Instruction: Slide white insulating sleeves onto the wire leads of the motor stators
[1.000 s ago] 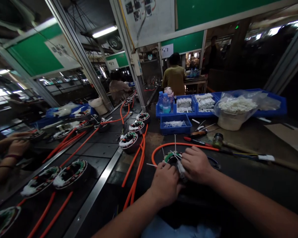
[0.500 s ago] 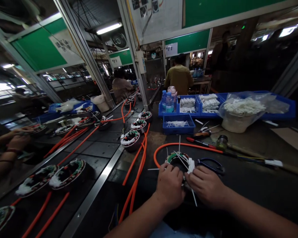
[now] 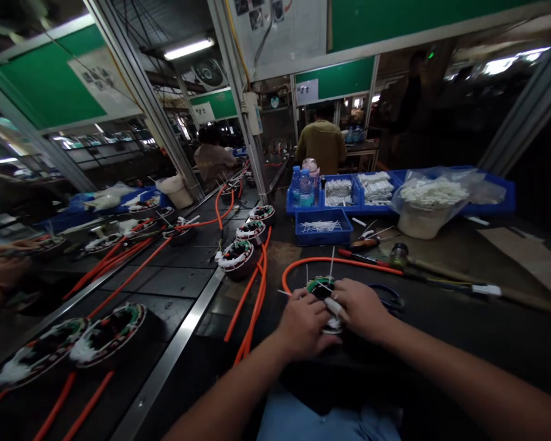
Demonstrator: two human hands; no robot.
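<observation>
A ring-shaped motor stator [image 3: 320,285], with green and white windings, sits on the dark bench in front of me. Thin white ties stick up and out from its rim. My left hand [image 3: 303,321] is closed around its near left side, fingers curled over the rim. My right hand [image 3: 360,306] lies over the right side, its fingers closed at a white sleeve-like piece [image 3: 334,306] near the inner edge; the fingertips are partly hidden. An orange cable [image 3: 298,264] curves behind the stator. Dark-handled scissors [image 3: 389,298] lie partly behind my right wrist.
Blue bins [image 3: 338,191] of white tubes stand at the back, with a small blue tray [image 3: 324,228] of thin ties before them. A hammer [image 3: 398,256] lies right. More stators [image 3: 236,257] line the left conveyor. A co-worker's hands [image 3: 7,269] are far left.
My right hand has moved from the stator's near right side up and over its top. My left hand has shifted slightly lower left. The whole view has shifted a little.
</observation>
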